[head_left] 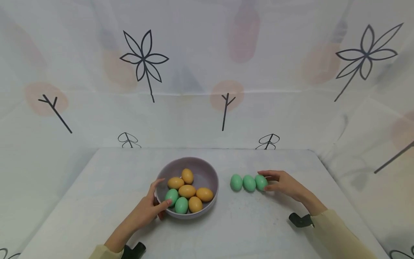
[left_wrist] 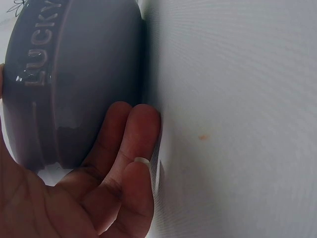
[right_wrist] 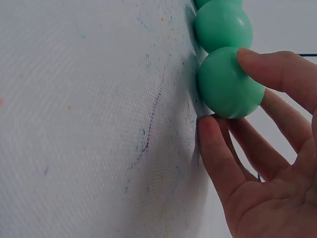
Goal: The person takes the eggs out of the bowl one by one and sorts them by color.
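Note:
A mauve-grey bowl [head_left: 207, 177] holds several yellow-orange eggs [head_left: 187, 191] and two green eggs [head_left: 181, 205]. My left hand [head_left: 146, 211] grips the bowl's left side, its thumb over the rim. In the left wrist view, raised letters mark the bowl's outer wall [left_wrist: 94, 59], and fingertips lie low against it near the cloth. To the right of the bowl, three green eggs stand in a row on the table. My right hand [head_left: 288, 186] holds the rightmost green egg [head_left: 260, 182] between thumb and fingers. That egg [right_wrist: 225, 84] still touches its neighbour [right_wrist: 223, 25] in the right wrist view.
A white cloth covers the table [head_left: 245, 226], with small coloured specks on it. Behind and at the sides hangs a pale curtain [head_left: 187, 118] printed with leaves and twigs. Black wrist mounts [head_left: 300, 220] sit at both sleeves.

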`<state>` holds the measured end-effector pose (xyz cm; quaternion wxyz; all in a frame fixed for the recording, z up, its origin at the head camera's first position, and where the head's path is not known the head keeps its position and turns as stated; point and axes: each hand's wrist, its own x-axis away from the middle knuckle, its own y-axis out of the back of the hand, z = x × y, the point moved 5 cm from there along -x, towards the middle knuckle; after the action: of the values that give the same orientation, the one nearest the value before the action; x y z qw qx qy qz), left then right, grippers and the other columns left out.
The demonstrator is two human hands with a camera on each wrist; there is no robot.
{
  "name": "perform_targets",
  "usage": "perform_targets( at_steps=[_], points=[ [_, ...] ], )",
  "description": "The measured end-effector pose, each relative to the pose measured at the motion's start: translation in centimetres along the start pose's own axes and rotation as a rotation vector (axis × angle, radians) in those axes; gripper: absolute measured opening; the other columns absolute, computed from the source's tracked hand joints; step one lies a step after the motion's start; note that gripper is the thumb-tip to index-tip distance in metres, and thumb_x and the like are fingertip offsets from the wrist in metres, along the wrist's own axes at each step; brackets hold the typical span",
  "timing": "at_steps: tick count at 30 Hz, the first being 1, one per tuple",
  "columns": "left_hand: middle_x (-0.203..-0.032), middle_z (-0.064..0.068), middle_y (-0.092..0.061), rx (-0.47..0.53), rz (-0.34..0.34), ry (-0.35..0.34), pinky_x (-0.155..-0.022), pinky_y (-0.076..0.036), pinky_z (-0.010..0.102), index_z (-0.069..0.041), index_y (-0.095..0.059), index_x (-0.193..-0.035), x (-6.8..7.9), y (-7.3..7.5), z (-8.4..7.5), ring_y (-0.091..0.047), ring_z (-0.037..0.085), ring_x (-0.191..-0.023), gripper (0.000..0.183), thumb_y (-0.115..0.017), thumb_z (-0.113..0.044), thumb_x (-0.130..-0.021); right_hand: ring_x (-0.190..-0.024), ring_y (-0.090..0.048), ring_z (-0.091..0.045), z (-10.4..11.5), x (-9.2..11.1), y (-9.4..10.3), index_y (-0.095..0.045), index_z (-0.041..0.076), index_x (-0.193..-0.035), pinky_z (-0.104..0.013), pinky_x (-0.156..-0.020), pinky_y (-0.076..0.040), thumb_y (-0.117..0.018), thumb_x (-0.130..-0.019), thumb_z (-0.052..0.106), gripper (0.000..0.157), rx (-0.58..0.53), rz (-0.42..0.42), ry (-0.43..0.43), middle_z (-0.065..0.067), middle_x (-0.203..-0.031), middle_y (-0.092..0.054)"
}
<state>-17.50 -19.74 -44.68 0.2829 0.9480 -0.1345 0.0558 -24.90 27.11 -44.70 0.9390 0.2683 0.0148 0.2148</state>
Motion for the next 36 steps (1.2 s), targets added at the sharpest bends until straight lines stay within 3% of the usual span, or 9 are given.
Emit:
perform_targets(
  at_steps=[12,19,29,36],
  points=[
    [-0.069,0.006,-0.063,-0.007,0.002,-0.021,-0.058,-0.044,0.032,-0.024,-0.015,-0.155,0.1,0.0,-0.1,-0.057,0.021,-0.064,0.08,-0.065,-0.042,-0.096,-0.129,-0.048,-0.043,-0.3,0.1,0.1,-0.05,-0.001,-0.143,-0.036,-0.092,-0.047,-0.078,-0.085,0.013,0.066,-0.049,-0.011,0.003,-0.02,-0.145,-0.049],
    [-0.069,0.005,-0.063,-0.011,0.002,-0.006,-0.059,-0.044,0.032,-0.025,-0.015,-0.155,-0.1,0.0,0.0,-0.056,0.021,-0.064,0.08,-0.065,-0.043,-0.096,-0.13,-0.05,-0.041,0.2,0.1,0.5,-0.049,0.001,-0.144,-0.036,-0.092,-0.047,-0.075,-0.089,0.015,0.062,-0.035,-0.014,-0.001,-0.02,-0.145,-0.05],
    [-0.069,0.004,-0.063,-0.025,-0.004,-0.009,-0.06,-0.044,0.033,-0.024,-0.015,-0.154,-0.1,0.0,-0.1,-0.057,0.02,-0.064,0.079,-0.064,-0.043,-0.096,-0.127,-0.053,-0.038,3.6,-0.8,2.0,-0.054,0.004,-0.14,-0.042,-0.096,-0.046,-0.07,-0.093,0.016,0.052,0.044,-0.013,0.077,-0.021,-0.139,-0.055],
    [-0.069,0.005,-0.063,-0.014,-0.005,-0.011,-0.059,-0.044,0.032,-0.026,-0.015,-0.155,0.1,0.0,-0.1,-0.057,0.021,-0.064,0.079,-0.065,-0.043,-0.095,-0.127,-0.053,-0.037,6.9,-2.8,1.0,-0.06,0.009,-0.136,-0.047,-0.098,-0.044,-0.07,-0.093,0.015,0.044,0.036,0.012,0.131,-0.014,-0.133,-0.061]
  ],
)
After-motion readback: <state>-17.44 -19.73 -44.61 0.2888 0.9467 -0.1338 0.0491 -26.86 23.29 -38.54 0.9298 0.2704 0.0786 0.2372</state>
